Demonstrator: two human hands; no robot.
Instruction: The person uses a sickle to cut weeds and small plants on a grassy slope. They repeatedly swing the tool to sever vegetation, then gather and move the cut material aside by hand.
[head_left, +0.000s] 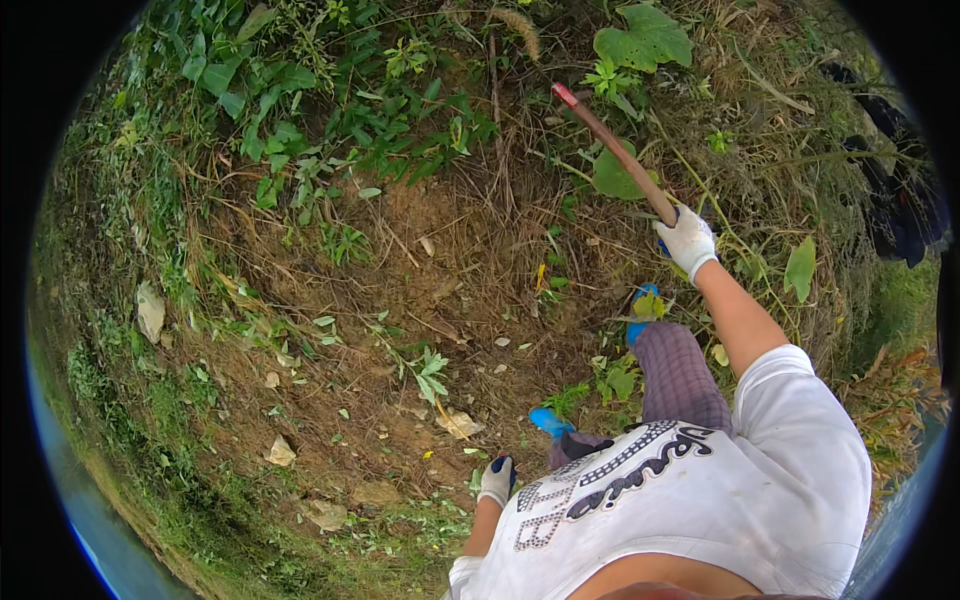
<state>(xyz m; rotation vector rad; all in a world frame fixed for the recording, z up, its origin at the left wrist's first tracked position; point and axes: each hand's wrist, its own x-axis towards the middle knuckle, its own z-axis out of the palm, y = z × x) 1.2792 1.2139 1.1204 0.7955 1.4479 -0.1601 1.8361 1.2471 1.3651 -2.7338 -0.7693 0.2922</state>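
Observation:
My right hand, in a white work glove with blue on its palm side, grips a brown wooden tool handle. The handle slants up and left over the weeds and has a red end. Any blade beyond that end cannot be made out among the stems. Low beside my body is my left hand, gloved in white and dark blue, just above the soil. Its fingers are partly turned from view, and whether it holds anything is unclear. A broad green leaf lies behind the handle.
Dry stalks and soil cover the slope before me, with dense leafy weeds beyond. Pale stones lie at left and near my blue shoes. Vines run by my right arm. Dark cloth-like material shows at far right.

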